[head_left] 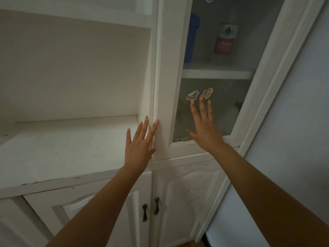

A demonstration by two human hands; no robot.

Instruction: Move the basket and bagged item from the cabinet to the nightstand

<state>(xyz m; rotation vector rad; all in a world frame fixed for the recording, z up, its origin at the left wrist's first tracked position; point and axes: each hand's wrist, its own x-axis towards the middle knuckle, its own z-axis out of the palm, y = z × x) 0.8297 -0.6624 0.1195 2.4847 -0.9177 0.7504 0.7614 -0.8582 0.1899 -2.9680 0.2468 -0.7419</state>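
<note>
Both hands are spread flat on the glass door (211,97): left hand (138,147) on its frame, right hand (204,129) on the pane. Behind the glass, a red-and-white can (225,39) bears unreadable writing.

1. The white cabinet (165,68) stood with its glass door beside the left fingers (153,129).
2. Its open shelf lay bare, left of those fingers.
3. Basket and bagged item were unseen.

White cabinet (89,182), left hand (138,147) on glass door (167,68) edge, right hand (204,127) spread against glass
</note>
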